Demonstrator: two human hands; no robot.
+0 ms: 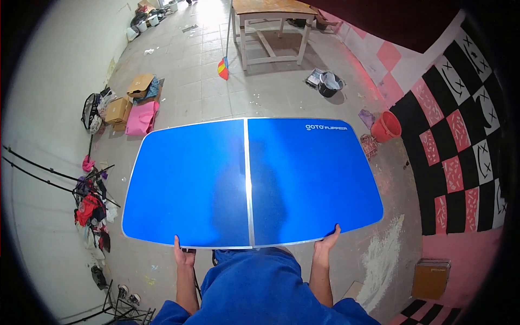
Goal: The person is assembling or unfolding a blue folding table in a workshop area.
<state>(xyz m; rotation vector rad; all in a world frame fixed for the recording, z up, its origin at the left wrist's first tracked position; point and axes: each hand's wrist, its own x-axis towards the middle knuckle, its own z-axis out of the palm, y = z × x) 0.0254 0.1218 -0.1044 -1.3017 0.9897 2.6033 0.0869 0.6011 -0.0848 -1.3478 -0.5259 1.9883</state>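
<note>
A large blue folding tabletop [187, 181] with rounded corners, silver edging and a pale strip down its middle spreads out in front of me. Small white lettering sits in its far right corner. At the near edge, left of the middle strip, my left hand [185, 255] grips the board with the thumb up over the rim and the fingers underneath. My right hand [326, 242] holds the same edge further right, its thumb on top and its other fingers mostly hidden below. Whether legs or another support lie beneath the board cannot be seen.
A wooden table [271, 8] with pale legs stands at the far side, near a colourful broom [223, 69]. Black bucket [329, 85] and red bucket [386, 127] are on the right. Cardboard boxes [116, 111], piled clothes [89, 208] and black metal rods [49, 170] line the left.
</note>
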